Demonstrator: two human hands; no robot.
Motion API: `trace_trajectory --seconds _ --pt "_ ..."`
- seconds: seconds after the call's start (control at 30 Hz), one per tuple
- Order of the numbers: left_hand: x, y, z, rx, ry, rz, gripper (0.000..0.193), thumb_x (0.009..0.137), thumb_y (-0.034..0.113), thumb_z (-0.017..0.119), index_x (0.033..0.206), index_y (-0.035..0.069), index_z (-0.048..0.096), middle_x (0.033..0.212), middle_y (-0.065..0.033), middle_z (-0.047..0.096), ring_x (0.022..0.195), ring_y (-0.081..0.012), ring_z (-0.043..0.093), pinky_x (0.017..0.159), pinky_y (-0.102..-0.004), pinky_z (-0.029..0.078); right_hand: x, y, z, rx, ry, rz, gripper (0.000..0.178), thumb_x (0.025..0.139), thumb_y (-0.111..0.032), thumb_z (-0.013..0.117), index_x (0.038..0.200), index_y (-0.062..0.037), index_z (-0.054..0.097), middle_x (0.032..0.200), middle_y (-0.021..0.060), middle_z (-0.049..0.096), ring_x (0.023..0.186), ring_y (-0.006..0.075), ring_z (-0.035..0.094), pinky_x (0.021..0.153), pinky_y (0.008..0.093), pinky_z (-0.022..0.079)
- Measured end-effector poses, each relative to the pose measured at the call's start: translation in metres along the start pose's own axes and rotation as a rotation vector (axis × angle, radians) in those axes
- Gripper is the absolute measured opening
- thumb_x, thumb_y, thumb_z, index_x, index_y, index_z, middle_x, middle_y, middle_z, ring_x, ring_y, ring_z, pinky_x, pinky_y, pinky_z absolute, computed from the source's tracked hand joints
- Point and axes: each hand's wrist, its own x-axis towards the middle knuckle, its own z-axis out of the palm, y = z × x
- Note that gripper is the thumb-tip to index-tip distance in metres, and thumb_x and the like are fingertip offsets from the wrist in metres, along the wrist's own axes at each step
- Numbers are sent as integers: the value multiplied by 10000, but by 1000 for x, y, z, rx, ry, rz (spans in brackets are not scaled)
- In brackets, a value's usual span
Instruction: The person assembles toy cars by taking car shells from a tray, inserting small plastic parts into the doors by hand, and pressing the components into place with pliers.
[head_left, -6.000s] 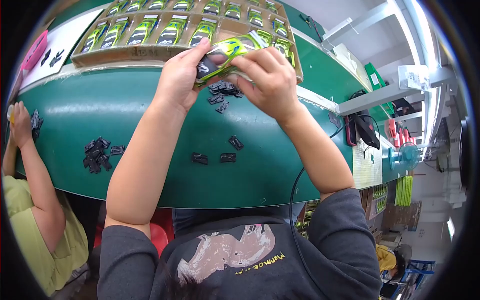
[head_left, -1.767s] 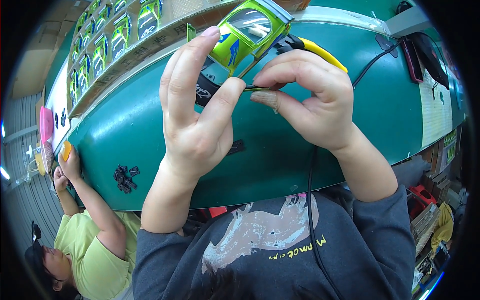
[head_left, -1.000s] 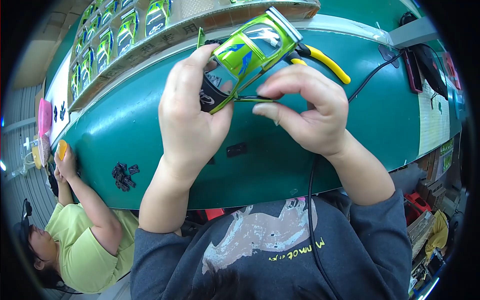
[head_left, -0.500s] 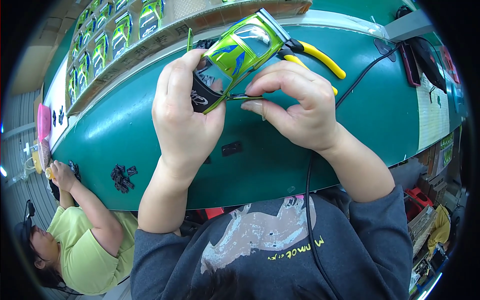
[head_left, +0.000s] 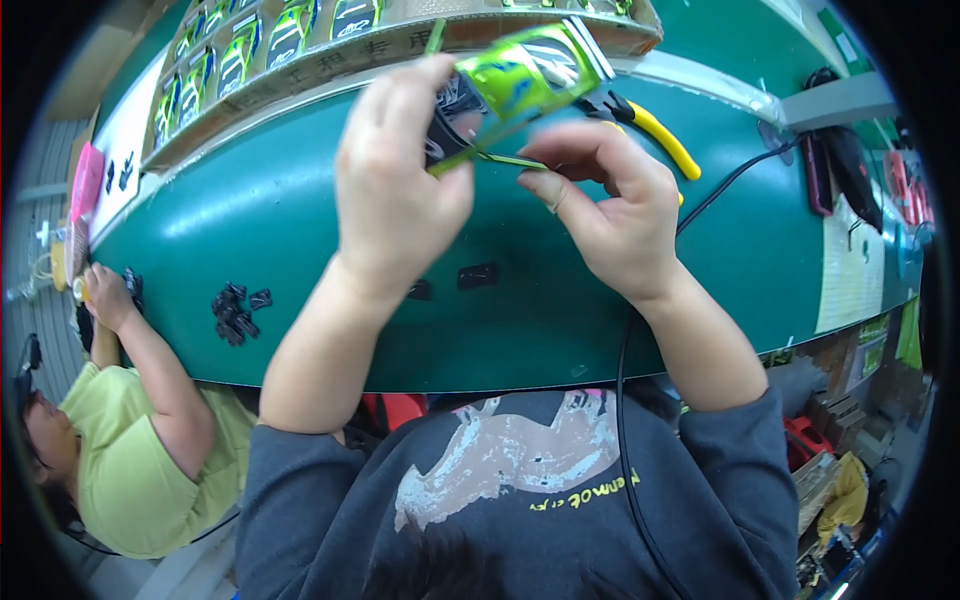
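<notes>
Since a half-second ago the glossy green plastic toy-car shell (head_left: 520,80) has risen above the green table (head_left: 250,220). Left hand (head_left: 395,200) clamps it; right hand (head_left: 610,215) pinches its thin edge (slip risk, narrow grip).

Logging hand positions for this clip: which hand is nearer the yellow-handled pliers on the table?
Right. The right hand is just beside the yellow-handled pliers; the left hand is farther left, gripping the green toy car.
</notes>
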Motion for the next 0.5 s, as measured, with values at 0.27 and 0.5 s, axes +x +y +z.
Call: trace_trajectory --seconds 0.27,0.5 --pt "18 -65 -28 -173 422 -375 344 899 86 690 1224 19 602 914 11 640 748 -50 535 683 -207 453 33 -10 -6 -353 -332 172 171 810 -80 709 978 -49 713 947 117 680 883 216 667 767 322 539" --pt "29 -26 -26 -456 372 -495 348 939 93 655 1228 -71 551 948 -48 646 815 -77 552 734 -226 462 49 -16 43 -940 -420 31 356 793 -365 750 918 -33 731 905 166 673 837 308 679 756 381 543"
